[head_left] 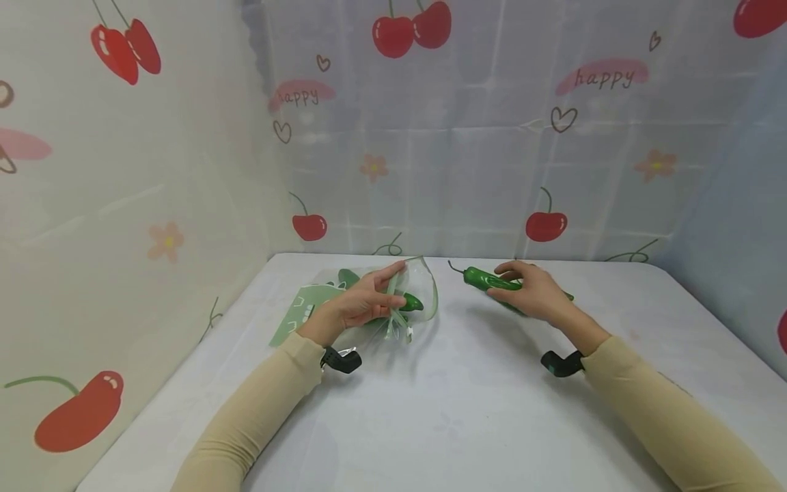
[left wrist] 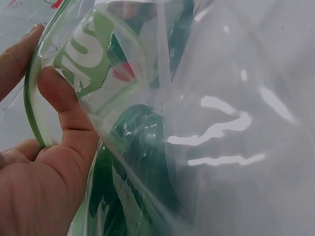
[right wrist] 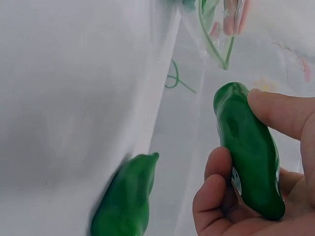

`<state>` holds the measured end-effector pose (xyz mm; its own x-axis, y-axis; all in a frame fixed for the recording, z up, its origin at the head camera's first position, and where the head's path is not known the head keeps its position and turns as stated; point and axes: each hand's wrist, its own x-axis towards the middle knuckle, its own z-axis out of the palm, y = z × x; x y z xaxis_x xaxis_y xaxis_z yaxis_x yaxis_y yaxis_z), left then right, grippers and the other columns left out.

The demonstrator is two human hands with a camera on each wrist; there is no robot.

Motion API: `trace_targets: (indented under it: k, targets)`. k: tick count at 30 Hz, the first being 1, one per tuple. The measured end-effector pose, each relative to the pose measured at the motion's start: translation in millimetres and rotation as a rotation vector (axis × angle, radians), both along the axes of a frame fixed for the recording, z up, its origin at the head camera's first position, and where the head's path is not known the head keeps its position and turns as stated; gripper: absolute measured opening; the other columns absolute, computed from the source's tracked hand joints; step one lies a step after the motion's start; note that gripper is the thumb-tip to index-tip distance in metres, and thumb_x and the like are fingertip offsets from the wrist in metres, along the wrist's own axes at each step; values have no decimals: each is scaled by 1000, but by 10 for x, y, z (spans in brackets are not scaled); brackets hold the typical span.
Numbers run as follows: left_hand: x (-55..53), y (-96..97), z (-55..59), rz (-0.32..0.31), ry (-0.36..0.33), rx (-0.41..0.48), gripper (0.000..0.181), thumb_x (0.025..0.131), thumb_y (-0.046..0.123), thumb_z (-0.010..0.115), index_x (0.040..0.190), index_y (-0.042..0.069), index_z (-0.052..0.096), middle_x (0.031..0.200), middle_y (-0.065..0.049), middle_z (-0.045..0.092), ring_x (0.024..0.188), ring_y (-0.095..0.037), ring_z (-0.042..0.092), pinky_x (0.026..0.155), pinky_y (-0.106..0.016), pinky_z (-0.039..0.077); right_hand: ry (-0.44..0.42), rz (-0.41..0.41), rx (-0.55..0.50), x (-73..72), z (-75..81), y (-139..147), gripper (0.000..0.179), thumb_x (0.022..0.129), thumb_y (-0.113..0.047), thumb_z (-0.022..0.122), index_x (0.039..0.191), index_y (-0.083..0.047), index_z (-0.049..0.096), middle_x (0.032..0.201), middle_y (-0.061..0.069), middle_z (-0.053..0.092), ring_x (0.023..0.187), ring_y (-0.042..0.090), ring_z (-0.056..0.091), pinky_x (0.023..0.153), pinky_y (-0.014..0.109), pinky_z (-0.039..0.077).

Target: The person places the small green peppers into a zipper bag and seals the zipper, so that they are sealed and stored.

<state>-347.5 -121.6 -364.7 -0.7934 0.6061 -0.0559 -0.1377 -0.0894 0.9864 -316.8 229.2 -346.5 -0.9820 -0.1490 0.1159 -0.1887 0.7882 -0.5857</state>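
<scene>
Gripping a clear bag point(head_left: 423, 279) with the left hand point(head_left: 367, 301), peppers point(left wrist: 145, 135) inside, right hand point(head_left: 532, 292) grasping a green pepper point(right wrist: 248, 147), another pepper point(right wrist: 123, 201) near it on the white table point(head_left: 455, 417)

Cherry-printed sheeting point(head_left: 455, 184) lines three sides; a white table point(head_left: 443, 424) stands within.

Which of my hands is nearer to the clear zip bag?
Left. Your left hand grips the bag by its green-trimmed edge; your right hand is apart from it, to its right, holding a green chili pepper.
</scene>
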Motion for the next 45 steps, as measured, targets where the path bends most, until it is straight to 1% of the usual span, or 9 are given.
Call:
trace_targets:
  k: [6,12,16,20,23,27,32,37,45]
  targets:
    - [-17,-5,-29,-11,0,1,94,93,-11,65,167,24,17,174,10,9,87,-12,63,69,-24,55,17,34,-18,23,0,-98,62,93,-47,74,142,-14,56,142,19,61,122,37,59,93,51,55]
    - [-27,0,-38,-21,10,0,95,94,-11,64,168,21,12,175,9,7,87,-11,62,69,-24,55,12,58,-48,47,-9,-165,63,91,-48,76,141,-14,57,140,18,63,121,36,60,92,49,56]
    - [-23,5,-33,-12,7,-3,94,94,-12,62,167,23,14,175,10,8,88,-11,62,69,-24,55,9,81,-61,61,-19,-211,63,90,-48,77,139,-12,59,138,18,65,121,35,60,93,51,56]
    - [-17,8,-21,-6,6,1,93,94,-13,62,167,25,17,175,10,9,87,-11,61,68,-24,55,26,103,-58,55,-28,-277,59,90,-46,78,135,-11,62,133,16,67,119,33,62,95,52,56]
    - [-10,8,-2,-10,11,3,94,94,-14,61,167,23,15,175,10,8,87,-11,61,68,-24,55,29,120,-54,41,-25,-324,56,90,-45,79,132,-11,64,130,14,69,116,31,62,96,50,55]
    - [-5,6,30,-16,25,6,95,94,-14,61,168,21,11,175,8,7,87,-12,62,68,-24,56,44,138,-46,36,-4,-387,49,89,-44,80,125,-13,67,123,10,70,110,28,63,91,47,55]
    - [3,2,60,-12,30,6,95,94,-13,61,168,21,12,175,8,8,88,-12,61,68,-24,56,49,165,-39,44,5,-475,42,89,-41,80,120,-15,69,118,8,70,106,27,63,86,43,55]
    - [6,4,53,-7,19,12,94,94,-13,61,167,22,14,175,9,10,87,-12,60,68,-23,55,42,177,-52,51,5,-563,38,88,-39,81,117,-16,70,117,7,71,106,26,63,87,43,56]
    - [10,7,32,-10,29,2,94,95,-12,62,167,21,13,175,9,8,87,-11,57,66,-23,51,52,218,-52,46,-41,-652,33,88,-36,82,114,-18,71,111,3,71,98,21,63,83,38,54]
